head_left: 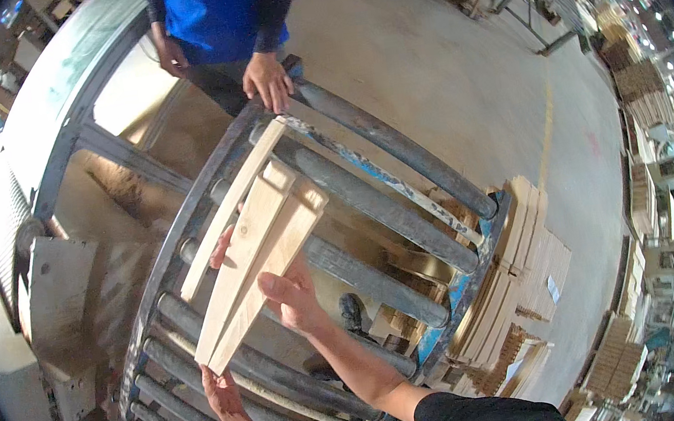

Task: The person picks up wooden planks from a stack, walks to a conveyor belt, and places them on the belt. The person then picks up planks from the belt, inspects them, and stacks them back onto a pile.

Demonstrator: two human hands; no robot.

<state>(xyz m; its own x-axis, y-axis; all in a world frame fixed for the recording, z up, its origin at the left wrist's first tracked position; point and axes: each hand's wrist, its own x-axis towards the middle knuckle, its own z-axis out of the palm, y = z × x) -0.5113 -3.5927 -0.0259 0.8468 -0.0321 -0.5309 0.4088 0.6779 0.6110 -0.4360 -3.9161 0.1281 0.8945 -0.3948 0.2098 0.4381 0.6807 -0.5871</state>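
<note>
Two pale wooden boards, a left one [244, 238] and a right one [282, 237], lie side by side in my hands above the roller conveyor. My left hand [223, 394] is closed on their near ends. From the right side, my right hand [292, 294] grips them, its thumb on the edge; fingertips show beyond their left side. Left of them a narrow wooden strip [229, 214] runs the same way, its far end close to a co-worker's hand [268, 83]. Whether that strip rests on the rollers or is held, I cannot tell.
The roller conveyor [369, 203] spans the middle, its dark rollers in a worn frame. A co-worker in a blue top [219, 16] stands at its far end. Stacked wooden boards [525, 255] lie to the right. A large pale-topped machine [65, 83] stands at the left.
</note>
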